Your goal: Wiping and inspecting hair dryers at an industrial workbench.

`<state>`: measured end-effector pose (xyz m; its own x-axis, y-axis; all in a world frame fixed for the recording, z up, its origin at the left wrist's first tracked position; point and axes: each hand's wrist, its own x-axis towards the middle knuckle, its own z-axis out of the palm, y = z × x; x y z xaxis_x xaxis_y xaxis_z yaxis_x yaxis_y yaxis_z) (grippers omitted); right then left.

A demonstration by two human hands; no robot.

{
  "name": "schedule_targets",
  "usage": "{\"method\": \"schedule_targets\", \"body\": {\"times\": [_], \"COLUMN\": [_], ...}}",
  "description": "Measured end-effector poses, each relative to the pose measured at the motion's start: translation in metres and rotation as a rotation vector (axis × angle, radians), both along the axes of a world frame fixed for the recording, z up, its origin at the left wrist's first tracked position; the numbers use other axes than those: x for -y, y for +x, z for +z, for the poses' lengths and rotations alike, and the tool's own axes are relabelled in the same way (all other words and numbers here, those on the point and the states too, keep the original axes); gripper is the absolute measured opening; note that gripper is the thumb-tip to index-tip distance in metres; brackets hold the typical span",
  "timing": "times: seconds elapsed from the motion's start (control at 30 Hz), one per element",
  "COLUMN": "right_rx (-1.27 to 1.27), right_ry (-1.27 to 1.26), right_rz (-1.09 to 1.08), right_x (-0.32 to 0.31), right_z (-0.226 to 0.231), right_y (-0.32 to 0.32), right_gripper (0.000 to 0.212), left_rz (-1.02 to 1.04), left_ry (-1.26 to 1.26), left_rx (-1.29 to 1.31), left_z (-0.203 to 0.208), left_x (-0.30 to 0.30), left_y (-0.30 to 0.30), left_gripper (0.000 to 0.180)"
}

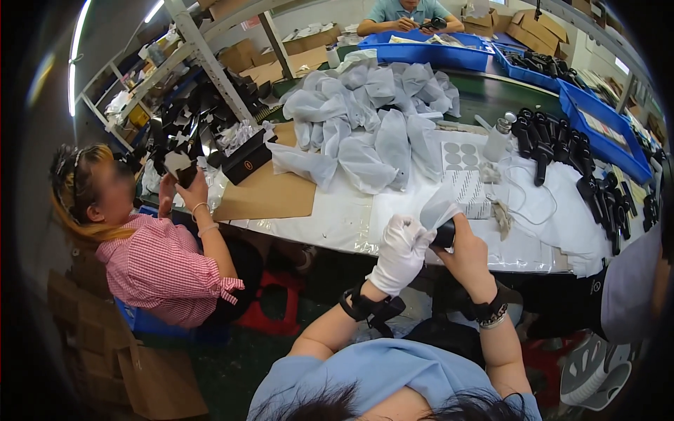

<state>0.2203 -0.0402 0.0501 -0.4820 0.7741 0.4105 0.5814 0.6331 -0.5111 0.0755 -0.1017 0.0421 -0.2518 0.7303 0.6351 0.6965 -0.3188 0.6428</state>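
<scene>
In front of me, over the near edge of the table, my left hand (402, 258) in a white glove is closed, its fingertips pinching at the edge of a translucent white bag (438, 208). My bare right hand (469, 254) wraps round a black rounded device (444, 234) that sits partly at the bag's mouth. My right fingers hide much of the device, so its exact kind does not show. Just beyond my hands lies a big heap of bagged items (375, 123) in the same whitish translucent bags.
Sheets of round grey stickers (461, 156) and small printed labels (469, 193) lie beside a clear bottle (498, 140). Black handled devices (543, 158) and blue trays (604, 133) stand rightward. At left a person (168, 259) handles a dark box; another person (407, 15) works across the table.
</scene>
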Motion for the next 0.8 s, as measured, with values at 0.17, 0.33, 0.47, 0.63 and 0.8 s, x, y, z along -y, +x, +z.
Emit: {"method": "schedule_targets", "body": {"times": [0.17,0.33,0.47,0.63,0.8], "right_rx": [0.074,-0.159,-0.262,-0.372,-0.504], "right_ry": [0.004,0.210,0.209,-0.016,0.021], "right_rz": [-0.009,0.121,0.340,0.415,0.473], "right_x": [-0.020,-0.055,-0.078,-0.056,-0.001], "right_z": [0.023,0.052,0.070,0.084,0.099], "right_y": [0.005,0.001,0.001,0.000,-0.018], "right_gripper": [0.072,0.056,0.038,0.022,0.016], "left_rz": [0.026,-0.112,-0.245,-0.328,-0.554], "left_ry": [0.013,0.125,-0.055,-0.164,-0.410], "left_rx": [-0.040,0.253,0.864,1.020,0.806], "left_z": [0.031,0.022,0.011,-0.016,-0.033], "left_x": [-0.019,-0.059,-0.073,-0.045,-0.013], "left_y": [-0.003,-0.024,-0.038,-0.021,0.001], "left_gripper": [0.017,0.014,0.013,0.045,0.072]}}
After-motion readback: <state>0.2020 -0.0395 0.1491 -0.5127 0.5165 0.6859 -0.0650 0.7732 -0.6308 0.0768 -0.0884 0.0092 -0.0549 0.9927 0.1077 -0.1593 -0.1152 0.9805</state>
